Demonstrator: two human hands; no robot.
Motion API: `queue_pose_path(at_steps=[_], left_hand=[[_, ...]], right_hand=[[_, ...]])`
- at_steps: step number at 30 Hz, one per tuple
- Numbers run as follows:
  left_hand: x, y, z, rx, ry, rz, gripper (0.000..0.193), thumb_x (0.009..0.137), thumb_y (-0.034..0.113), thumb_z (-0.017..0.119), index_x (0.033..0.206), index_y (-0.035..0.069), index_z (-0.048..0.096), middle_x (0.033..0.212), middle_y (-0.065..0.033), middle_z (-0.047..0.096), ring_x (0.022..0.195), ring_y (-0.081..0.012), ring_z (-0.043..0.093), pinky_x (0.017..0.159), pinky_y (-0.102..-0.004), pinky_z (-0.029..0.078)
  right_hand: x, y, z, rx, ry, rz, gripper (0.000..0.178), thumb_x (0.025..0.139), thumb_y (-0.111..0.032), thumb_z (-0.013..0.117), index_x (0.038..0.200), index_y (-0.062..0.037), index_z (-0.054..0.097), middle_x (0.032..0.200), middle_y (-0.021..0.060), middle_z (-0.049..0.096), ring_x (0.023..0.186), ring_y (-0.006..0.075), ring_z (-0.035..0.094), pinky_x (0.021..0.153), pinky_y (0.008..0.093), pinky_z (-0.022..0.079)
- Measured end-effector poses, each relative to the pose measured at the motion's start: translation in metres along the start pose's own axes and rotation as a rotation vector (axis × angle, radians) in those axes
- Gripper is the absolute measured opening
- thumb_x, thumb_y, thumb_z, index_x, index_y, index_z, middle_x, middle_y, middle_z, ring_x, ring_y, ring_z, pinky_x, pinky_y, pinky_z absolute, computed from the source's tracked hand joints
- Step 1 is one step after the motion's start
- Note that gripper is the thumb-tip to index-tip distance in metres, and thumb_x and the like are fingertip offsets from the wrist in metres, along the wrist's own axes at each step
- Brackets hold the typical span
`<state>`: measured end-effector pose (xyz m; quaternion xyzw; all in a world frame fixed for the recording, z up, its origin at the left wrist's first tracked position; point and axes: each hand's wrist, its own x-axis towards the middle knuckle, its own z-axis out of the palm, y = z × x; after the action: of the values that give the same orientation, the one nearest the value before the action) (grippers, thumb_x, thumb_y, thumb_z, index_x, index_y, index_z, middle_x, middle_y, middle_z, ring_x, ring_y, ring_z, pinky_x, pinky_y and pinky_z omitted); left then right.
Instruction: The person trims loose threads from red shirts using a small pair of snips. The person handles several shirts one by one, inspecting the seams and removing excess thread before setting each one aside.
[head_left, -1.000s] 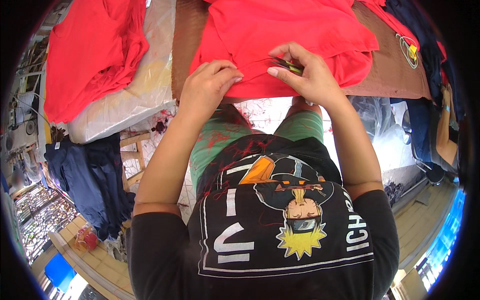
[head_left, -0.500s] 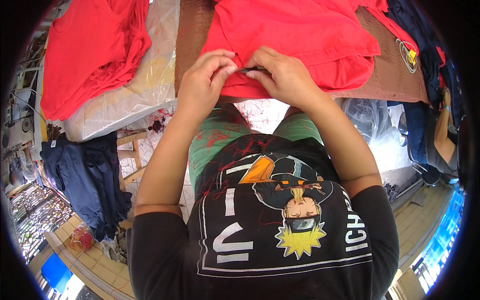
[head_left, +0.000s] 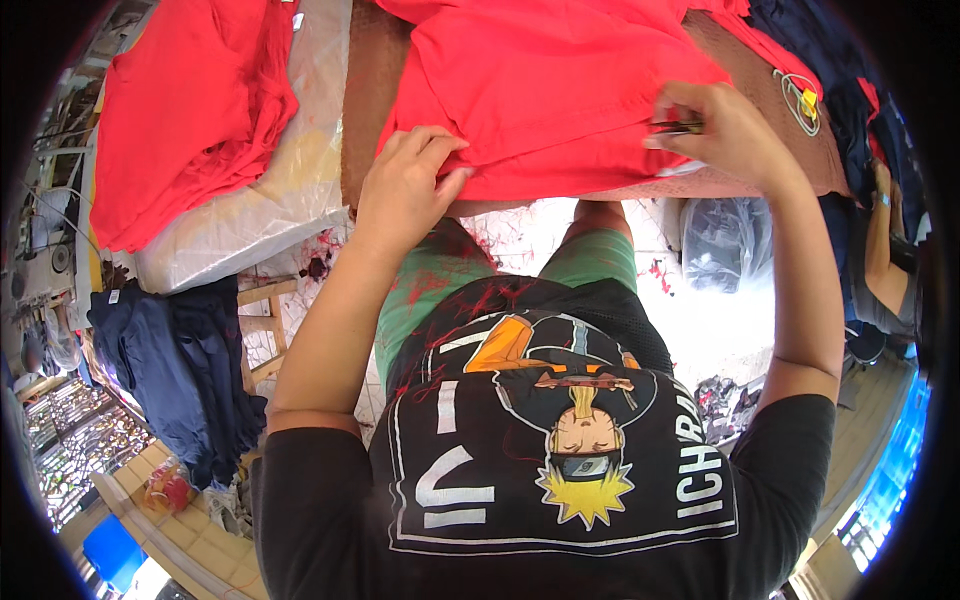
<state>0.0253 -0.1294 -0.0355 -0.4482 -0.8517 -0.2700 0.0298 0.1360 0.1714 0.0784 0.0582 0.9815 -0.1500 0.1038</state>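
A red garment [head_left: 560,90] lies spread over the brown-covered table in front of me. My left hand [head_left: 415,185] rests at its near left edge, thumb and fingers apart on the cloth. My right hand [head_left: 705,130] is at the garment's near right side. It is closed around a small dark tool, which looks like thread snips [head_left: 680,127]; the fingers partly hide it. Loose red threads [head_left: 480,295] are strewn over my shirt and green shorts.
More red garments [head_left: 200,110] lie on a plastic-wrapped pad [head_left: 240,230] at the left. Dark blue clothes [head_left: 175,370] hang below it. A pale looped cord with a yellow piece [head_left: 808,100] lies at the table's right. Another person's arm [head_left: 880,230] shows at the far right.
My right hand has moved right with the snips, away from my left hand. My left hand has shifted slightly down, and its thumb and fingers have spread. The red cloth has shifted left.
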Motion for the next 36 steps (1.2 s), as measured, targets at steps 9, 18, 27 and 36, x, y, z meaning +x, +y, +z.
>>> queue_pose_path(at_steps=[9, 18, 27, 36], left_hand=[[0.02, -0.001, -0.022, -0.783, 0.446, -0.242, 0.027, 0.101, 0.025, 0.048, 0.109, 0.002, 0.059, 0.099, -0.006, 0.065, 0.089, -0.0127, 0.06, 0.081, -0.0269, 0.046], [0.022, -0.016, -0.042, -0.754, 0.296, -0.283, 0.022, 0.099, 0.02, 0.052, 0.108, 0.001, 0.059, 0.096, -0.0041, 0.065, 0.086, -0.0107, 0.06, 0.08, -0.0243, 0.047], [0.045, -0.008, -0.026, -0.16, 0.25, -0.067, 0.022, 0.088, 0.011, 0.063, 0.109, 0.005, 0.066, 0.11, -0.0112, 0.065, 0.101, -0.024, 0.062, 0.087, -0.0319, 0.048], [0.047, 0.008, 0.03, -0.185, 0.038, 0.002, 0.022, 0.082, 0.008, 0.068, 0.104, 0.01, 0.07, 0.105, -0.0078, 0.063, 0.096, -0.024, 0.062, 0.083, -0.0323, 0.05]], right_hand=[[0.048, 0.041, 0.079, 0.143, 0.521, -0.341, 0.037, 0.078, -0.017, 0.074, 0.111, -0.0033, 0.063, 0.099, 0.0139, 0.067, 0.081, 0.0215, 0.062, 0.076, 0.0296, 0.049], [0.012, 0.076, 0.001, 0.869, 0.27, -0.134, 0.024, 0.085, -0.014, 0.068, 0.105, -0.0026, 0.061, 0.088, 0.0039, 0.062, 0.082, 0.0117, 0.056, 0.078, 0.0268, 0.047], [0.05, 0.048, 0.036, 0.305, 0.602, 0.034, 0.033, 0.081, -0.03, 0.073, 0.102, -0.0069, 0.066, 0.086, 0.0105, 0.068, 0.079, 0.024, 0.065, 0.074, 0.0333, 0.051], [0.07, -0.039, 0.094, 0.732, 0.336, -0.14, 0.035, 0.087, -0.029, 0.068, 0.112, -0.0049, 0.06, 0.096, 0.0149, 0.065, 0.088, 0.025, 0.063, 0.078, 0.0344, 0.05]])
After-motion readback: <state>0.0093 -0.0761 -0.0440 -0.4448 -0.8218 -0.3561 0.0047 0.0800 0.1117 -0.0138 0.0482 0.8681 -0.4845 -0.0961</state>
